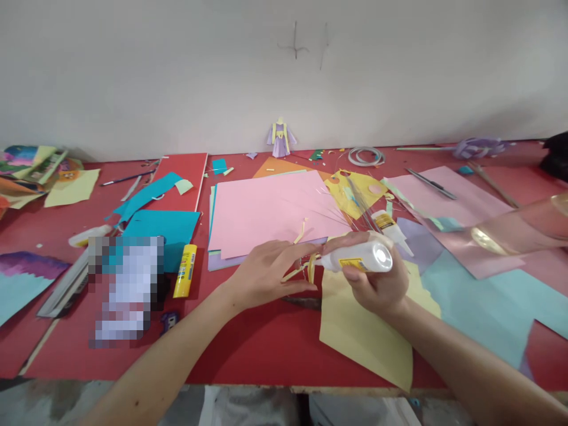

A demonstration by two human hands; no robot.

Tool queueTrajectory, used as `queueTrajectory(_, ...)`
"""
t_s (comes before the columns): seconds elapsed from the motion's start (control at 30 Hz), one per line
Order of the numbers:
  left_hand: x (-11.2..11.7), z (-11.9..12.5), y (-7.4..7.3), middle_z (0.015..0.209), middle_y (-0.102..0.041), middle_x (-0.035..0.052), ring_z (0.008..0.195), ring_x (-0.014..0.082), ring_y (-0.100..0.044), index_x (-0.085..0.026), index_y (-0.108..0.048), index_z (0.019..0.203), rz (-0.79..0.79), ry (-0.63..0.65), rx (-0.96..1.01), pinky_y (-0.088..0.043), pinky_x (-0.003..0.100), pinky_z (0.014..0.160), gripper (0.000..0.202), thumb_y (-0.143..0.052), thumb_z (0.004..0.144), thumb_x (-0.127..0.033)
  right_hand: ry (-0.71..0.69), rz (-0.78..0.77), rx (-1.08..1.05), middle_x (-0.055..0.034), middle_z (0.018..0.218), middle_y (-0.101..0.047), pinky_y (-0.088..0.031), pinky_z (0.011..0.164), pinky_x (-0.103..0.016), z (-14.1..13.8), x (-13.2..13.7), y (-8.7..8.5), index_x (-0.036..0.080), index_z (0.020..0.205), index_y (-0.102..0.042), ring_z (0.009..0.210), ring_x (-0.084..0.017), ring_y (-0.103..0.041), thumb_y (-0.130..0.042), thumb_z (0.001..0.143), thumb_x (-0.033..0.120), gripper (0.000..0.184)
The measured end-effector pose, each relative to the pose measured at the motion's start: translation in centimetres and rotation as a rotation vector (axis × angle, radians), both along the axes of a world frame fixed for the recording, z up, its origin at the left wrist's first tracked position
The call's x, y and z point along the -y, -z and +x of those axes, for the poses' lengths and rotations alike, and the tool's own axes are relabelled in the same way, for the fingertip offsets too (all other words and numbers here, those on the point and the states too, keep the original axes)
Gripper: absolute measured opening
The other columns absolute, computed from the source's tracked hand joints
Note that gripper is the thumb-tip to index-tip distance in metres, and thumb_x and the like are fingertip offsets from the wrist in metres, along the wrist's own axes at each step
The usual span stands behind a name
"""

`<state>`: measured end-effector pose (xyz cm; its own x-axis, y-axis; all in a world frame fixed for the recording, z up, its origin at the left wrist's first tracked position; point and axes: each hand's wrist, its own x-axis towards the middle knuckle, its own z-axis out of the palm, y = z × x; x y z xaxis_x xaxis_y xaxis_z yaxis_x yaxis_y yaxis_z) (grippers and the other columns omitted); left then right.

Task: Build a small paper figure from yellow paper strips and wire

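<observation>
Tabletop [252, 349] in red gives us, in the head view, room between our forearms as far as its near edge; its far edge meets the grey wall [177, 77]. Pink paper sheets [266, 207] lie just beyond our left hand [266, 269], and another person's forearm [528, 228] reaches in from the right. Our left thumb and fingers, slightly parted, hold a small yellow paper piece [311, 270] near the table's middle. Our right hand [386, 281] is wrapped round a white glue bottle [359, 258], nozzle leftward at that piece; we cannot tell whether they touch.
</observation>
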<state>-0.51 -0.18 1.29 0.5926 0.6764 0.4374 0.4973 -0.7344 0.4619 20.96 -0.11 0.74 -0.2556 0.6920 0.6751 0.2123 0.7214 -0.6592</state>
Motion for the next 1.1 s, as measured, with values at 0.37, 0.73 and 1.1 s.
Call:
queueTrajectory(0.37,-0.1,-0.2,-0.2,0.118,-0.068,0.0055,0.101,0.0189,-0.067,-0.025,-0.052,0.129,-0.161,-0.021,0.050,-0.053,0.034,0.091,0.055,-0.067,0.083,-0.049,0.157,0.035,-0.123,-0.0066,0.085,-0.071,-0.056,0.067,-0.042,-0.1,-0.5,-0.2,0.026,0.103,-0.057,0.077,-0.025,-0.069,-0.062,0.088,0.030,0.016)
queueTrajectory(0.73,-0.1,-0.5,-0.5,0.112,-0.069,0.0026,0.080,0.0125,-0.066,-0.026,-0.052,0.129,-0.237,-0.073,0.225,-0.055,0.029,0.084,0.057,-0.076,0.078,-0.037,0.403,0.198,0.444,-0.0068,0.101,-0.070,-0.049,0.086,-0.047,0.9,-3.9,0.6,0.024,0.095,-0.061,0.100,-0.028,-0.061,-0.059,0.088,0.016,0.011)
queueTrajectory(1.1,-0.1,-0.2,-0.5,0.108,-0.072,0.0050,0.075,0.0130,-0.068,-0.021,-0.055,0.126,-0.088,-0.079,0.212,-0.054,0.032,0.085,0.058,-0.078,0.076,-0.037,0.073,-0.262,0.138,-0.0069,0.097,-0.069,-0.055,0.079,-0.038,-0.5,-1.4,-1.2,0.023,0.107,-0.061,0.090,-0.020,-0.066,-0.057,0.091,0.022,0.016)
